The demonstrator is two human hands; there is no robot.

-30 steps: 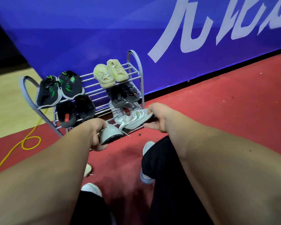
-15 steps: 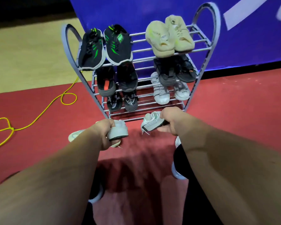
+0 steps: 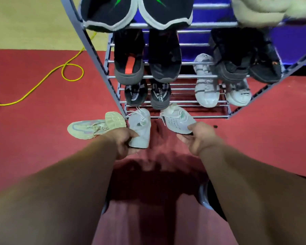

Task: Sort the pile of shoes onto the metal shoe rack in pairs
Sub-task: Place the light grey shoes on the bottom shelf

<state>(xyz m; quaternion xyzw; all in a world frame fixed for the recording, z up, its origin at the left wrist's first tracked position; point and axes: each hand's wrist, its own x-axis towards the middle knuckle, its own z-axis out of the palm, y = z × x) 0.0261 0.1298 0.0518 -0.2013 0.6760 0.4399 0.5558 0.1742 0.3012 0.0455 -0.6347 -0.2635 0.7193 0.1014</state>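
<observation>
While both white shoes hang just in front of the metal shoe rack's (image 3: 210, 117) lowest rail, the head view shows the left hand (image 3: 124, 140) gripping the left white shoe (image 3: 140, 126) by its heel and the right hand (image 3: 200, 138) pinching the right white shoe (image 3: 177, 121) at its heel end. Each shoe's long axis runs toward the rack, toe leading, the right one's toe angled leftward. To seat them well, the person would likely slide both toe-first onto the bottom tier, parallel and side by side. A pale shoe (image 3: 88, 129) lies on the floor left of the rack.

The left hand (image 3: 124, 140) and right hand (image 3: 200, 138) have brought the white sneakers (image 3: 140, 128) up to the rack's (image 3: 210, 117) foot.
</observation>
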